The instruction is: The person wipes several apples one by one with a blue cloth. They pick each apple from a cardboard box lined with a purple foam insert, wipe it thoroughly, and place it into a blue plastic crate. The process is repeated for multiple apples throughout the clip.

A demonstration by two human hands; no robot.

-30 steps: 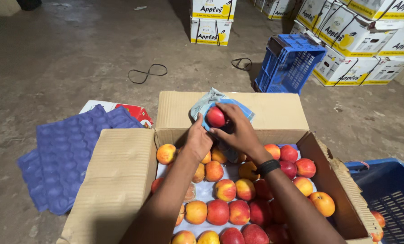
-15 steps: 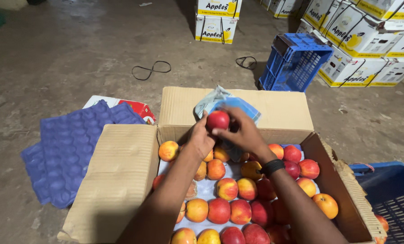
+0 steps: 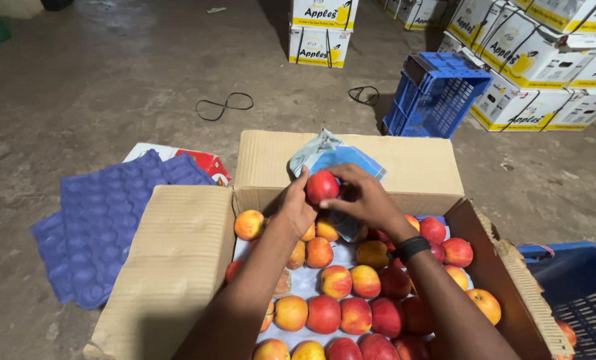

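Over the far edge of the open box (image 3: 178, 267), we hold one red apple (image 3: 322, 187) gently between our left hand (image 3: 296, 208) and right hand (image 3: 364, 199), fingers closed softly so it won't bruise.

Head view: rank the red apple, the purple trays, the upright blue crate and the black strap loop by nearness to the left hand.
1. Red apple, at the left hand's fingertips, above the box.
2. Purple trays, on the floor to the left.
3. Blue crate, far right.
4. Black strap loop, far left; nearly tied with the crate.
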